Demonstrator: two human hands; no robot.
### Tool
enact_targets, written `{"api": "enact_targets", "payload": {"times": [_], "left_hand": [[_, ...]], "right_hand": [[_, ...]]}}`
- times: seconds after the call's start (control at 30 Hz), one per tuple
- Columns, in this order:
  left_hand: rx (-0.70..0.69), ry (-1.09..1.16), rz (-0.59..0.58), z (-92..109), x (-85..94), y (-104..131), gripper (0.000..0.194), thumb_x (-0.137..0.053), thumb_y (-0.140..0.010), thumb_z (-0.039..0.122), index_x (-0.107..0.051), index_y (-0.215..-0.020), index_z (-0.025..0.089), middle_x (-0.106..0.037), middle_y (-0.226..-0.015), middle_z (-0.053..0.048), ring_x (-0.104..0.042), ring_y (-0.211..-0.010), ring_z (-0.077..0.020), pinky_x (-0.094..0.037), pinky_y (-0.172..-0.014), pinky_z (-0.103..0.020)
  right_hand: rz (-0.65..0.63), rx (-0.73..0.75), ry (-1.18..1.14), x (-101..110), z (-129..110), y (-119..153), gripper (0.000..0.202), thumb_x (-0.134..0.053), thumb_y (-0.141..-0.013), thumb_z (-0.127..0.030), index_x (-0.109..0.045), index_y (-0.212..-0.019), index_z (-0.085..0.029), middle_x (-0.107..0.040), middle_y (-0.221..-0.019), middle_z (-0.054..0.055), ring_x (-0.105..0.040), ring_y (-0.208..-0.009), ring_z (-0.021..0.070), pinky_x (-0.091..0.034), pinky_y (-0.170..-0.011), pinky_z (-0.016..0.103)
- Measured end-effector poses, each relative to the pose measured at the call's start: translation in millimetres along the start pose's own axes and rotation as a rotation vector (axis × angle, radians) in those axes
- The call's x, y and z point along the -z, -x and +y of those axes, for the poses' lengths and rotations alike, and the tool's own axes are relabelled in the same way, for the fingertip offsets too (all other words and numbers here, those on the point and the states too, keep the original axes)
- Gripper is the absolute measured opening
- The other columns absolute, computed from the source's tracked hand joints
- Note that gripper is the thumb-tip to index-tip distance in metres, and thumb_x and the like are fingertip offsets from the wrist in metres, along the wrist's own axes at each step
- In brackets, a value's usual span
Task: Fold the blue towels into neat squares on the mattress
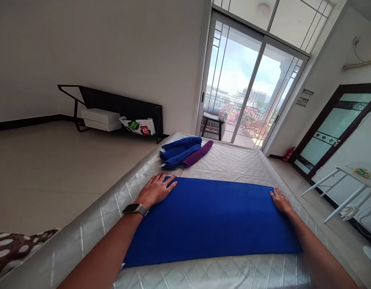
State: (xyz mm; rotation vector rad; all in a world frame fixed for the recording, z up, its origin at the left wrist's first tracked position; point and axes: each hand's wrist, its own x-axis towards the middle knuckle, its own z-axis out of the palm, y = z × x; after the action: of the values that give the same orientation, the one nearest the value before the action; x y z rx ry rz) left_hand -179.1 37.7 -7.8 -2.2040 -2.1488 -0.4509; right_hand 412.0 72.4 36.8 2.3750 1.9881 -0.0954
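A blue towel (215,220) lies spread flat across the mattress (233,160), its long sides running left to right. My left hand (157,189), with a watch (135,208) on the wrist, rests on the towel's far left corner, fingers stretched out. At the far right corner, my right hand (281,200) lies flat with its fingers extended over the edge of the cloth. Beyond the towel sit several rolled blue towels (181,150) and one rolled purple towel (199,154) beside them.
On the left, a black bench (119,100) against the wall has white boxes (101,119) and a bag (138,126) under it. Sliding glass doors (248,80) stand behind the bed. To the right are a white-legged table (347,180), a fire extinguisher (288,154) and a door (335,128).
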Motion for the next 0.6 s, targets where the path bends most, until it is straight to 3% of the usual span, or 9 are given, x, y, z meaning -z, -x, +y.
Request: {"api": "enact_targets", "payload": {"times": [0.13, 0.27, 0.37, 0.5, 0.6], "left_hand": [[0.015, -0.006, -0.078, 4.1, 6.2, 0.9, 0.060, -0.035, -0.098, 0.054, -0.050, -0.150, 0.028, -0.042, -0.162, -0.006, -0.033, -0.150, -0.0319, -0.025, -0.122, -0.048], [0.076, -0.015, -0.113, 11.8, 12.2, 1.5, 0.061, -0.036, -0.098, 0.050, -0.043, -0.155, 0.027, -0.038, -0.164, -0.008, -0.027, -0.153, -0.0302, -0.021, -0.124, -0.047], [0.073, -0.003, -0.098, 11.9, 9.4, 0.3, 0.060, -0.039, -0.098, 0.049, -0.043, -0.154, 0.029, -0.040, -0.163, -0.006, -0.028, -0.153, -0.0301, -0.021, -0.124, -0.048], [0.049, -0.008, -0.085, 6.5, 2.6, -1.6, 0.059, -0.040, -0.097, 0.049, -0.044, -0.154, 0.031, -0.043, -0.161, -0.005, -0.030, -0.152, -0.0304, -0.022, -0.124, -0.050], [0.054, -0.024, -0.088, 5.5, 2.4, -1.2, 0.059, -0.039, -0.098, 0.048, -0.043, -0.154, 0.029, -0.041, -0.162, -0.007, -0.030, -0.152, -0.0312, -0.022, -0.123, -0.051]], "right_hand": [[-0.006, -0.038, 0.031, 4.2, -7.0, 2.8, 0.065, -0.016, -0.104, -0.042, -0.022, -0.162, -0.012, -0.025, -0.168, 0.010, -0.021, -0.155, 0.0234, -0.018, -0.125, 0.046], [0.155, -0.109, 0.121, 14.7, -42.0, 19.8, 0.061, -0.017, -0.103, -0.026, -0.027, -0.160, -0.006, -0.028, -0.166, 0.015, -0.021, -0.155, 0.0252, -0.014, -0.125, 0.047], [0.257, 0.060, 0.097, 16.6, -95.9, 49.0, 0.061, -0.019, -0.103, -0.025, -0.029, -0.159, -0.004, -0.028, -0.166, 0.016, -0.018, -0.156, 0.0249, -0.012, -0.126, 0.047], [0.149, 0.426, -0.048, 3.2, -181.0, 101.5, 0.067, -0.017, -0.106, -0.048, -0.023, -0.162, -0.012, -0.022, -0.168, 0.010, -0.015, -0.156, 0.0227, -0.012, -0.126, 0.045], [0.035, 0.560, -0.130, -8.4, -222.8, 130.5, 0.076, -0.015, -0.103, -0.061, -0.017, -0.163, -0.014, -0.015, -0.169, 0.007, -0.010, -0.157, 0.0216, -0.009, -0.127, 0.043]]}}
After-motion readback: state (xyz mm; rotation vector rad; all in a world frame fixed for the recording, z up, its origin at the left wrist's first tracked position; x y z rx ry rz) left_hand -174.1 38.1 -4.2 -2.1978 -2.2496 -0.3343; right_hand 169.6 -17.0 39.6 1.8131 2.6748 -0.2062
